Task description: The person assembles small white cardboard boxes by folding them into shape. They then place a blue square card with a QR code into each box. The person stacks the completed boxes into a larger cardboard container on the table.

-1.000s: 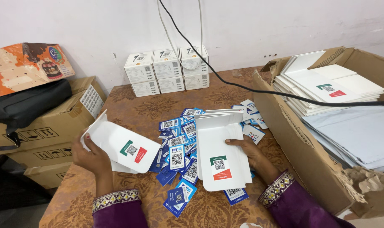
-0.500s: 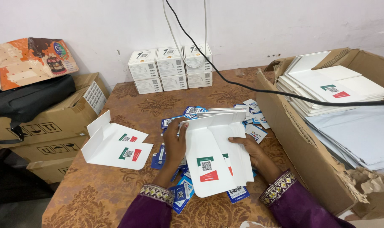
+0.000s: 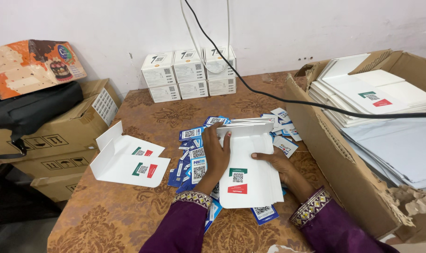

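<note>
— Where are the hands right now?

— Both on the white flat carton (image 3: 248, 173) in the middle of the counter (image 3: 105, 220). The left hand (image 3: 216, 157) lies flat on its left edge, fingers together and stretched toward the raised top flap. The right hand (image 3: 281, 166) rests on the right edge, fingers loosely spread, pressing the sheet down. Neither pinches anything.

— And what's under the carton?

— A scatter of small blue and white cards (image 3: 194, 152) with square code patterns, fanning out to the left and behind it; one pokes out below, near the right sleeve.

— Anything else laid out?

— Two more folded white cartons (image 3: 128, 161), stacked just left of the cards, each with a green and red patch beside a code square. Against the wall stand six small white boxes (image 3: 189, 74), two rows of three. To the right, an open brown cardboard box (image 3: 335, 154) holds a stack of white flat sheets (image 3: 372, 91). A black cable (image 3: 269, 93) crosses above the counter. Brown shipping boxes (image 3: 63, 136) sit at the far left.
</note>
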